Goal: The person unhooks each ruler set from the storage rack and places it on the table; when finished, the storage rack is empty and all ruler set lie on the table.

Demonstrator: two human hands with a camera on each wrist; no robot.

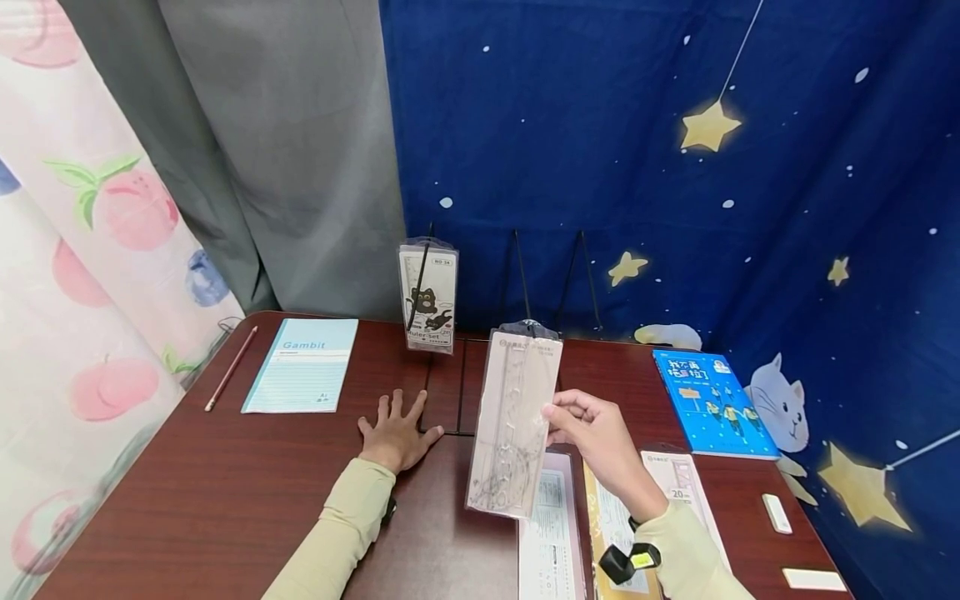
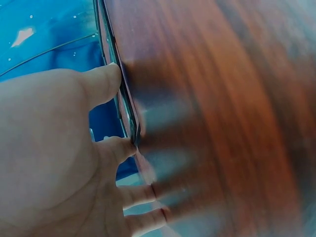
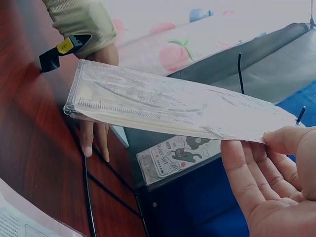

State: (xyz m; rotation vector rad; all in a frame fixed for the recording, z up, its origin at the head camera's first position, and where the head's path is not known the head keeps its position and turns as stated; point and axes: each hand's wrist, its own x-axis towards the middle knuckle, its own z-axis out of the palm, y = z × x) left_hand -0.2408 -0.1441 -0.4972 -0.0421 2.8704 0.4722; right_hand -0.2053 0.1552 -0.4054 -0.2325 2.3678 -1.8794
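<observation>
My right hand point(image 1: 600, 442) pinches the right edge of a packaged ruler set point(image 1: 512, 433) between thumb and fingers. The flat clear package has a pale card; its upper end overlaps the tip of the middle black hook point(image 1: 522, 271). Ruler markings show through the plastic in the right wrist view, where the ruler set point(image 3: 148, 101) slants across. Another packaged ruler set point(image 1: 435, 287), with black cats printed on it, hangs from the left hook point(image 1: 418, 283). My left hand point(image 1: 393, 433) rests palm down on the table, fingers spread, beside the black rack's base point(image 1: 462, 375).
On the table point(image 1: 195, 492) lie a pencil point(image 1: 231, 369) and a notebook point(image 1: 303, 367) at left. More packages point(image 1: 553, 533) lie near my right forearm, including a ruler package point(image 1: 678, 479). A blue book point(image 1: 712, 404) and white erasers point(image 1: 777, 513) are at right. Curtains stand behind.
</observation>
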